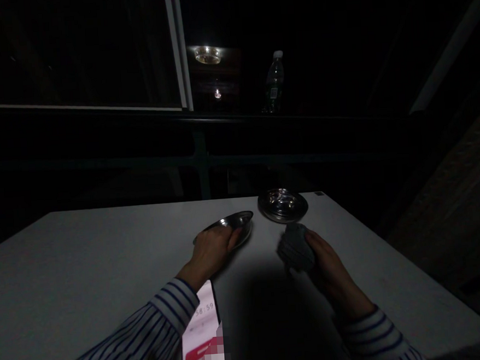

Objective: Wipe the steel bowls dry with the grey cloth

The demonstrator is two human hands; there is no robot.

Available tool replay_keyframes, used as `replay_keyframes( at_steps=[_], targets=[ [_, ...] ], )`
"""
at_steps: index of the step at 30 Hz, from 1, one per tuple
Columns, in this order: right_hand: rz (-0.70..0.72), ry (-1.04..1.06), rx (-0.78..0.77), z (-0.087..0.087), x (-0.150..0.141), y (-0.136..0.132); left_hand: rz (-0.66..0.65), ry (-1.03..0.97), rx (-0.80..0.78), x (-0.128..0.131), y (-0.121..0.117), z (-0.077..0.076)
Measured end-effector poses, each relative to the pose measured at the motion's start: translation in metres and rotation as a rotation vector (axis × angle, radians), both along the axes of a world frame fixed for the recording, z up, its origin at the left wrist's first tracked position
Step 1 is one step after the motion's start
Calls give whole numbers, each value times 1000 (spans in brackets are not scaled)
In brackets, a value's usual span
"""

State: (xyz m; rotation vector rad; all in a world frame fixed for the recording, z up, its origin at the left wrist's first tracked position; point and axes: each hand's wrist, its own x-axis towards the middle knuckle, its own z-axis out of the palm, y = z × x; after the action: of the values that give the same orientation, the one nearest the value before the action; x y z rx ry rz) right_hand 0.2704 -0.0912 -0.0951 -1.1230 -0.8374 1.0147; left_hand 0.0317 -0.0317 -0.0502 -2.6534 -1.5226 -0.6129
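Observation:
My left hand point(213, 250) is closed on the near rim of a shiny metal bowl point(241, 221), which is tilted above the white table. In my right hand point(329, 264) is a bunched dark grey cloth point(296, 247), held apart from the bowl. Behind the cloth, near the table's far edge, stands another shiny metal bowl point(283, 205); whether it is one bowl or a stack I cannot tell. The fingers of my left hand are partly hidden behind the bowl's rim.
A lit phone point(201, 331) showing a timer lies on the white table point(85, 267), partly under my left sleeve. Beyond the table, a clear plastic bottle point(275, 84) stands on a dark ledge by a window frame point(179, 47). The surroundings are very dark.

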Motion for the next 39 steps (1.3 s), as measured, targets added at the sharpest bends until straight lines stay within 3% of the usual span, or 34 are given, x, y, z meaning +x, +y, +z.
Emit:
replay_keyframes(
  at_steps=[6,9,13,18,21,31,36,39],
  targets=[
    [8,-231,9,-7,7,1,-143,-84,11,8,0,-17],
    [-37,-504,54,-5,8,-3,-177,22,-73,11,-1,-19],
    [30,-878,146,-6,8,-9,-187,61,-139,15,-4,-20],
    [81,-1326,293,-17,8,-10,-170,88,-141,18,-4,-25],
    [92,-1487,373,-24,7,-9,-157,55,-178,18,-5,-27],
    [125,-1536,404,-35,8,-11,-116,-121,-155,-14,-7,-10],
    [38,-1551,272,-36,13,-12,-69,-316,-116,-17,-22,-2],
    [70,-1543,193,-33,13,-13,-102,-350,-206,-14,-33,-3]
  ],
)
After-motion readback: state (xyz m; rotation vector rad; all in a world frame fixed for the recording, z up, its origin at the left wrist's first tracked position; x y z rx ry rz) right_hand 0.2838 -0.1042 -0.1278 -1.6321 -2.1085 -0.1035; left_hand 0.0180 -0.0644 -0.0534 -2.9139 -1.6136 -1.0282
